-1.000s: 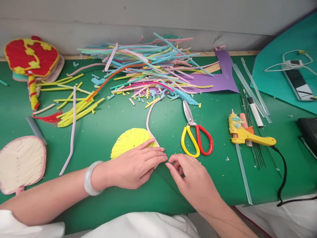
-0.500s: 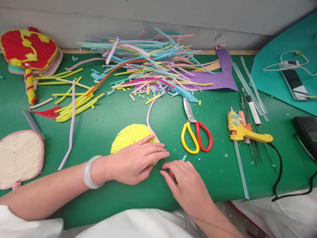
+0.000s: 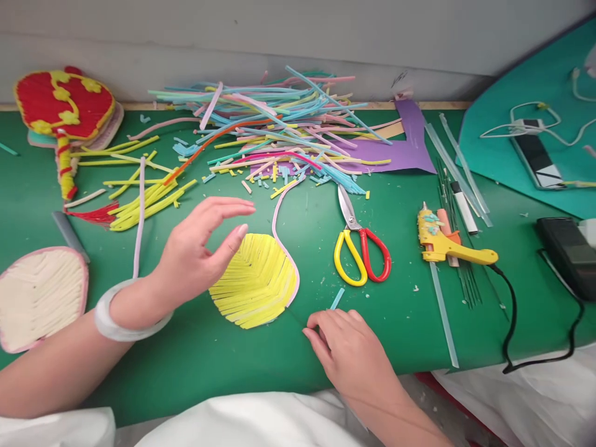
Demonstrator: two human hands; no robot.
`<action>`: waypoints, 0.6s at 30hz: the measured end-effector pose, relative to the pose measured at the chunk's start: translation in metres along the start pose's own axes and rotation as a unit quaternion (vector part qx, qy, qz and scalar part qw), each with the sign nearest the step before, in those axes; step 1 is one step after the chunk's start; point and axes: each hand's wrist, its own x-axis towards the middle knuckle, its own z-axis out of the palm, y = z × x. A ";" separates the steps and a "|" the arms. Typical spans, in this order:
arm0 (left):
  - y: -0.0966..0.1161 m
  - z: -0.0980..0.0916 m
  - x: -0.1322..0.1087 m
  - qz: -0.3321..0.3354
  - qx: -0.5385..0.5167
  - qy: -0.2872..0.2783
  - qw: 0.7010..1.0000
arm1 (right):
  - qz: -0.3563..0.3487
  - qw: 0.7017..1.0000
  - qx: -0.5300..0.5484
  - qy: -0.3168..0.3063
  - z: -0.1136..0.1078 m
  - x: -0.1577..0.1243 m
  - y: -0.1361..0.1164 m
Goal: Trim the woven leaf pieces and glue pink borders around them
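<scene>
A round yellow panel, covered in slanting pipe-cleaner strips, lies flat on the green table. A lilac pipe cleaner runs along its right edge, with its loose end curving up toward the pile. My left hand is raised over the panel's upper left, thumb and fingers apart, holding nothing. Right of the panel, my right hand rests near the table with fingers pinched. A thin dark wire runs from the panel's lower right edge to those fingertips. Scissors with yellow and red handles lie above my right hand.
A heap of pastel pipe cleaners spreads across the back. On the right lie a yellow glue gun, clear glue sticks and a phone. A red fan and a cream panel are on the left.
My left hand has lifted off the yellow panel and moved up and left, uncovering it. My right hand stays about where it was, still pinched.
</scene>
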 end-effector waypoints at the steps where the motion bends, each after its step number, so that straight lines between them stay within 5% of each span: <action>1: -0.001 -0.001 -0.001 -0.007 0.011 -0.004 1.000 | -0.001 1.000 -0.008 0.002 0.001 0.000 -0.001; 8: 0.001 0.008 -0.039 0.020 0.118 -0.109 0.987 | 0.027 0.998 -0.043 0.029 0.012 0.001 -0.009; 12: -0.002 0.012 -0.055 0.011 0.184 -0.108 0.977 | 0.045 0.998 -0.047 0.011 0.015 0.009 -0.017; 18: -0.035 0.021 -0.056 -0.072 0.233 -0.109 0.964 | 0.088 0.989 -0.075 -0.087 0.022 0.035 -0.043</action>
